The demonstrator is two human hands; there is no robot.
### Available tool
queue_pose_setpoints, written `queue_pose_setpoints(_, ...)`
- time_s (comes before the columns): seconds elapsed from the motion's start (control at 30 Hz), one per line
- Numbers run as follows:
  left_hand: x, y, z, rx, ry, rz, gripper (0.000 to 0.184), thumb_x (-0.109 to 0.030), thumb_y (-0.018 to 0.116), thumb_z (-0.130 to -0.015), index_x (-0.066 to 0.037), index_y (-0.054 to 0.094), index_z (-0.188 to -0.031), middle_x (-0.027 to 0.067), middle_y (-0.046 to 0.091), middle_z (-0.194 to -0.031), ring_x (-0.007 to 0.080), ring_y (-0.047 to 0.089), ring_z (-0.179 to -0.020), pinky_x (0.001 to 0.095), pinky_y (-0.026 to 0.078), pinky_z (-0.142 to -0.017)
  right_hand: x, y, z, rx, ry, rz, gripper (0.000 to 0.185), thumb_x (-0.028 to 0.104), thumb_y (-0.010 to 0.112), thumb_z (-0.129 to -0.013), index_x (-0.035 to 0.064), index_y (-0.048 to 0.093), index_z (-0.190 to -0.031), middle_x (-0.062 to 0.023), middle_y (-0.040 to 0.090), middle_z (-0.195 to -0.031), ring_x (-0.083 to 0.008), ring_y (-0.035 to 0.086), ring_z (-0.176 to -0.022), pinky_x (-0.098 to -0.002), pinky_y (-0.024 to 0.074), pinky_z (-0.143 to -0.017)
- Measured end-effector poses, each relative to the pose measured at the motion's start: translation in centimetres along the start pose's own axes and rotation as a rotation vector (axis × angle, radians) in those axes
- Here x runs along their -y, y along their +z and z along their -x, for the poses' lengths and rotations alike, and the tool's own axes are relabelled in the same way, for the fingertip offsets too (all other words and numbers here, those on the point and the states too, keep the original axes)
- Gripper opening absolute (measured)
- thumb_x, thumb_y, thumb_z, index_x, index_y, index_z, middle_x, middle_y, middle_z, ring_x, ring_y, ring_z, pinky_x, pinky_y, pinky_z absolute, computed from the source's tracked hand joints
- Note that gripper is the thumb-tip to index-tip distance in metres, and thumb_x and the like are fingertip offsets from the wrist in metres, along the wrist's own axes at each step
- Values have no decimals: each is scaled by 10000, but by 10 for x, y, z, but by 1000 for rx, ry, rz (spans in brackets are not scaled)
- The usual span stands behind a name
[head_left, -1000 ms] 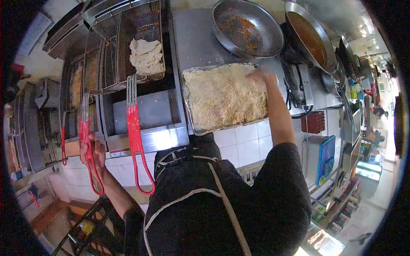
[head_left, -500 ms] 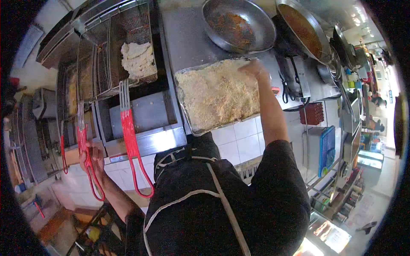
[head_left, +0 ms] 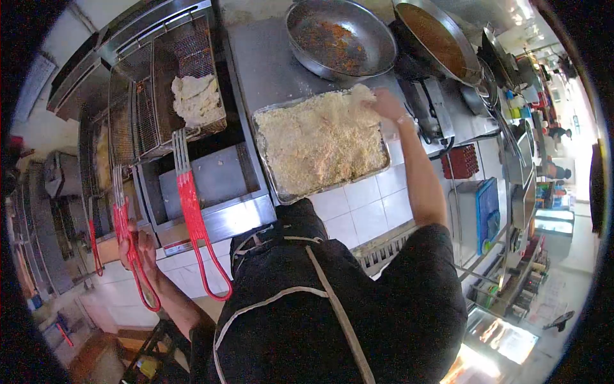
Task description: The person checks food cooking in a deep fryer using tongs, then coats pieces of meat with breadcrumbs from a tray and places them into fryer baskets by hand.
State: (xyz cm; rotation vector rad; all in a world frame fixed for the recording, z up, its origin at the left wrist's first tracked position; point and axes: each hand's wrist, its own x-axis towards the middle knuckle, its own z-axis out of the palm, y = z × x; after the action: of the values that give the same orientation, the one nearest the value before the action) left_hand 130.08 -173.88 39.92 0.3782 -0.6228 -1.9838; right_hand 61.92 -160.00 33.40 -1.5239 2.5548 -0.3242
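My left hand (head_left: 139, 248) is wrapped round the red basket handle (head_left: 123, 224) at the left. My right hand (head_left: 385, 104) is at the far right corner of a metal tray (head_left: 276, 187) full of pale crumbs (head_left: 320, 144). Its fingers are closed on a crumb-coated piece (head_left: 362, 96), partly hidden by the fingers. A second red handle (head_left: 192, 211) belongs to the wire basket (head_left: 182, 54), where a pale coated piece (head_left: 196, 100) lies.
A metal bowl (head_left: 341, 38) with orange crumbs is behind the tray, and a wide pan (head_left: 441, 41) of brown liquid stands to its right. An open fryer well (head_left: 208, 179) lies left of the tray. People (head_left: 556, 171) are far off at the right.
The view has shifted, so the counter items sit further left. A coated piece now shows raised at my right fingers. My left hand has stayed on the red handle.
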Motion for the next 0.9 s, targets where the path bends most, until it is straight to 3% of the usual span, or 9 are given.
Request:
queue_pose_setpoints(0.2, -1, 8, -5, 54, -27, 2, 749, -103, 525, -818, 2, 50, -1387, 122, 525, -1029, 142, 503, -586, 250, 438, -531, 83, -81, 17, 442, -77, -440, 528, 316, 688, -730, 57, 535, -1164, -138, 578, -1115, -312, 550, -1012, -366, 403, -903)
queue_pose_setpoints(0.3, -3, 2, -3, 37, -19, -25, 755, -92, 534, -806, 13, 59, -1384, 126, 532, -1025, 144, 512, -585, 248, 452, -534, 104, -66, 27, 283, -389, -568, 531, 337, 687, -723, 94, 537, -1170, -128, 551, -1164, -284, 518, -1068, -354, 384, -930)
queue_pose_setpoints(0.37, -1, 9, -4, 60, 1, -33, 552, -121, 512, -829, 12, 270, -1307, 133, 562, -1066, 158, 520, -592, 282, 441, -537, 142, -54, 19, 480, -530, -165, 583, 255, 679, -719, 35, 466, -1215, -135, 483, -1234, -236, 430, -1170, -319, 341, -982)
queue_pose_setpoints(0.47, -2, 7, 0, -32, -48, -9, 533, -127, 499, -829, 8, 290, -1300, 143, 560, -1092, 156, 523, -579, 286, 445, -549, 154, 23, 10, 643, -617, -247, 579, 342, 662, -729, 52, 491, -1199, -143, 497, -1211, -285, 405, -1189, -338, 290, -1021)
queue_pose_setpoints(0.53, -2, 14, 0, -38, 31, -114, 532, -136, 500, -825, 12, 300, -1295, 146, 571, -1065, 160, 532, -569, 273, 446, -528, 132, 104, 7, 168, -610, 29, 505, 436, 625, -748, 28, 586, -1042, -163, 579, -1069, -284, 529, -1046, -356, 410, -904)
queue_pose_setpoints(0.57, -3, 21, -2, -20, -1, -101, 537, -137, 506, -819, 16, 304, -1292, 153, 575, -1050, 159, 532, -561, 266, 445, -514, 141, 96, 5, 172, -637, 30, 505, 436, 625, -748, 28, 586, -1042, -163, 579, -1069, -284, 529, -1046, -356, 410, -904)
queue_pose_setpoints(0.63, -4, 28, -4, -14, -15, -95, 562, -132, 532, -798, 28, 305, -1286, 174, 577, -1024, 167, 536, -556, 251, 449, -484, 156, 74, 16, 551, -116, 119, 567, 557, 608, -719, 2, 627, -828, -189, 625, -883, -302, 616, -803, -381, 487, -718)
queue_pose_setpoints(0.73, -5, 15, -1, -36, 14, -143, 615, -139, 536, -805, 45, 247, -1315, 155, 542, -992, 169, 562, -558, 272, 454, -480, 150, 74, 37, 336, -429, 143, 631, 606, 627, -671, -24, 604, -688, -194, 614, -716, -299, 612, -598, -395, 483, -566)
queue_pose_setpoints(0.9, -4, 17, -2, -118, 18, -125, 645, -164, 530, -789, 94, 237, -1302, 170, 547, -958, 194, 563, -508, 279, 466, -443, 169, 73, 51, 348, -334, 10, 635, 546, 721, -610, -27, 601, -857, -209, 612, -872, -305, 606, -811, -387, 474, -709)
